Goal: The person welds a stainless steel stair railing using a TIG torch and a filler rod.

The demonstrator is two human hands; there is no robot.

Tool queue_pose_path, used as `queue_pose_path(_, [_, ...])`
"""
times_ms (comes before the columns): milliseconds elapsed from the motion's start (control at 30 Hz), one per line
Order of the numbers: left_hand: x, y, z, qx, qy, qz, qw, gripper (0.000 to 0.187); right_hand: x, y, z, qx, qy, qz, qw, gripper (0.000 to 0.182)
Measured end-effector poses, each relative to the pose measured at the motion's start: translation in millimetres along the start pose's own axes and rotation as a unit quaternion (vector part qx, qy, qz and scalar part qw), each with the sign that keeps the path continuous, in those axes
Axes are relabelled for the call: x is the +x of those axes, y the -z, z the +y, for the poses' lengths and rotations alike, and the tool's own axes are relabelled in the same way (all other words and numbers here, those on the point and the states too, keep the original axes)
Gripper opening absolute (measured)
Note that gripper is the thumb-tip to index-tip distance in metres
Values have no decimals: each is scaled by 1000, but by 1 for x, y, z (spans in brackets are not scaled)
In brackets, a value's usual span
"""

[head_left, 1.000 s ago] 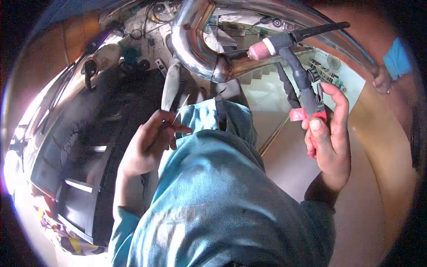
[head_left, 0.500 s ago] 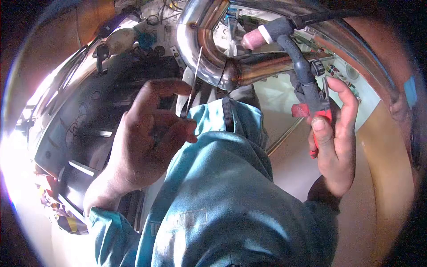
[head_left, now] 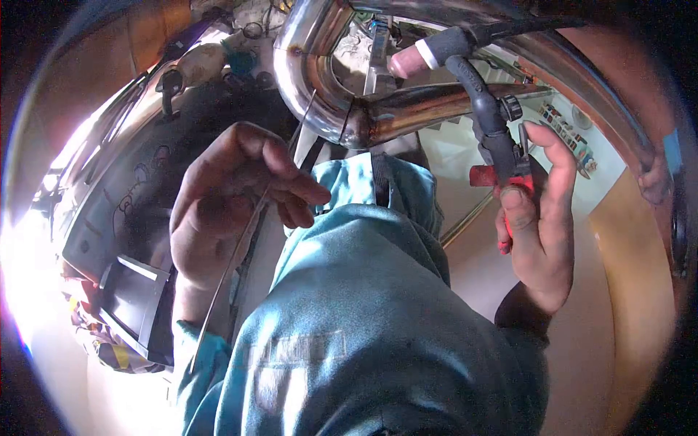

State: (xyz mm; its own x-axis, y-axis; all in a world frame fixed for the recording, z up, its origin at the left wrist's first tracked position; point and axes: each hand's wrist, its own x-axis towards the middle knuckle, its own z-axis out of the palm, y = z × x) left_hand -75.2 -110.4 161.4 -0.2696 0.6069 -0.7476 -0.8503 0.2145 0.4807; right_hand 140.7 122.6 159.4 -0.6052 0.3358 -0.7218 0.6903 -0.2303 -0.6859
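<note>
My left hand (head_left: 233, 189) is curled around a thin metal filler rod (head_left: 229, 272). The rod slants from near the pipe, through the fingers, down past my wrist. In my right hand (head_left: 542, 225) is a TIG welding torch (head_left: 476, 94), gripped by its red handle with the thumb on the front. Its pink cup (head_left: 408, 62) points left, apart from the pipe. Ahead of both hands runs a shiny bent steel pipe (head_left: 294, 73) with a seam near its lower bend and heat-tinted patches along the right part.
A dark panel (head_left: 102, 218) with scrawled marks fills the left side. A black cable (head_left: 538, 27) trails from the torch to the upper right. Wooden-toned surface (head_left: 632, 240) lies at far right. My blue-green work jacket (head_left: 363, 291) takes up the lower middle.
My left hand has turned, and the rod now extends far below it along the wrist. The torch and right hand have shifted slightly left and stay gripped.
</note>
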Motion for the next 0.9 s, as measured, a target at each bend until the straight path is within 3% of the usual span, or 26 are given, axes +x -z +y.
queue_pose_path(100, [-4, 5, -13, 83, -103, -51, 990, 39, 3, 5, 0, 1, -3, -25, 1000, 54])
queue_pose_path(133, [-4, 3, -15, 54, -134, -77, 987, 32, 4, 7, 0, -1, 1, -31, 1000, 54])
queue_pose_path(267, [-9, -13, -31, 192, -227, -33, 954, 20, 4, 13, 4, -11, 31, -38, 999, 54])
queue_pose_path(300, [-7, -12, -32, 269, -249, -39, 930, 18, 5, 15, 5, -14, 35, -39, 999, 53])
queue_pose_path(367, [8, -11, -30, 445, -366, -100, 811, 20, 7, 18, 7, -19, 42, -38, 998, 53])
queue_pose_path(400, [8, -24, -41, 426, -373, -24, 823, 28, 8, 17, 7, -21, 39, -38, 998, 53])
queue_pose_path(533, [1, -31, -54, 500, -365, 54, 784, 41, 10, 15, 3, -26, 6, -46, 999, 53])
queue_pose_path(733, [18, -17, -55, 586, -475, 8, 656, 31, 11, 12, -3, -39, -50, -55, 996, 53])
queue_pose_path(900, [21, -11, -54, 586, -489, 7, 646, 29, 15, 7, -12, -44, -65, -59, 995, 55])
